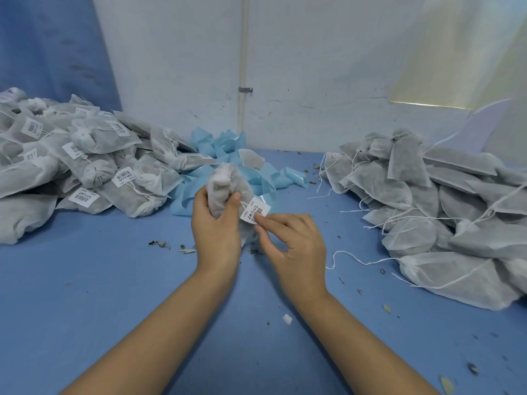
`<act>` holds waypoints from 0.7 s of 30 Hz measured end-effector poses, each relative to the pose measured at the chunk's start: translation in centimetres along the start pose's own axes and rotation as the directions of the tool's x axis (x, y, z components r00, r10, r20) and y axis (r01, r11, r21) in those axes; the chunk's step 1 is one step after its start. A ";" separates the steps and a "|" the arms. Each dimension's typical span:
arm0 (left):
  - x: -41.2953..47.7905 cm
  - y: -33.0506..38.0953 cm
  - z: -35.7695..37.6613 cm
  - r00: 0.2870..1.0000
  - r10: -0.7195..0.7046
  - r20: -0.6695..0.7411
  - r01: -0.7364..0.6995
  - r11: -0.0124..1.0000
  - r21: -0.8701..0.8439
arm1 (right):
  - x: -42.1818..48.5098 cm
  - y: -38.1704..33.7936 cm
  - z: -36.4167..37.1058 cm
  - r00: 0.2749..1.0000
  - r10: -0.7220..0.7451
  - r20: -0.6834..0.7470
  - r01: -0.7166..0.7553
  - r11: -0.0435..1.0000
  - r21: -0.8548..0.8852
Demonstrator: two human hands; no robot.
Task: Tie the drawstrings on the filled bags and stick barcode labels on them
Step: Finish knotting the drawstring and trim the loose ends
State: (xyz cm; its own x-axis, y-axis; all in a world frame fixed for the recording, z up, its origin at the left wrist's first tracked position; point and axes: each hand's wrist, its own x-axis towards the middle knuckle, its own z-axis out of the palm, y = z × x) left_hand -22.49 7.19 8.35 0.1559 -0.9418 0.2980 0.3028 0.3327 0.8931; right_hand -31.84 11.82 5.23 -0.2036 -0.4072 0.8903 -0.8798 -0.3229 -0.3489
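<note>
A filled white mesh bag stands upright at the table's centre, its gathered top pointing up. My left hand grips the bag round its body, thumb on the front. A white barcode label hangs at the bag's right side over the drawstring. My right hand pinches the label's lower edge between thumb and forefinger. A pile of tied, labelled bags lies at the left. On the right is a heap of filled bags with loose drawstrings.
Blue label backing strips lie heaped behind the held bag. Dried leaf crumbs dot the blue table. A small white scrap lies between my forearms. A white wall rises right behind the table.
</note>
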 end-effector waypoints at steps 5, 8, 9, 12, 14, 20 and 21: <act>0.0 -0.1 0.0 0.999 -0.041 0.024 0.041 0.998 -0.041 | 0.0 0.1 0.0 0.999 0.002 0.047 0.000 1.000 -0.031; 0.3 0.0 -0.1 0.993 -0.105 0.060 0.109 0.992 -0.062 | 0.0 0.0 -0.3 0.993 0.059 0.102 -0.061 0.998 0.017; 0.4 0.0 -0.2 0.988 -0.131 0.078 0.136 0.989 -0.061 | 0.1 0.0 -0.3 0.986 0.119 0.118 -0.127 0.990 0.062; 0.8 0.0 -0.5 0.964 -0.214 0.160 0.218 0.976 -0.010 | 0.4 0.1 -0.5 0.922 0.345 0.178 -0.376 0.906 0.193; 0.8 0.0 -0.5 0.936 -0.259 0.236 0.258 0.965 0.039 | 0.6 0.4 -0.6 0.824 0.481 0.298 -0.560 0.768 0.310; 0.7 0.0 -0.4 0.867 -0.300 0.398 0.307 0.950 0.046 | 1.1 0.8 -0.8 0.579 0.578 0.575 -0.793 0.237 0.561; 0.7 0.0 -0.5 0.854 -0.300 0.426 0.310 0.950 0.049 | 1.3 0.9 -0.8 0.571 0.601 0.559 -0.785 0.200 0.586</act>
State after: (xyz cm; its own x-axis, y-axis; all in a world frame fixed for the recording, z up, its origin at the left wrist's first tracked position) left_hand -21.92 6.53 8.44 -0.3580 -0.9247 0.1296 0.2897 0.0220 0.9569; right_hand -33.21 11.68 6.26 -0.4048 -0.9045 0.1345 0.2357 -0.2454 -0.9403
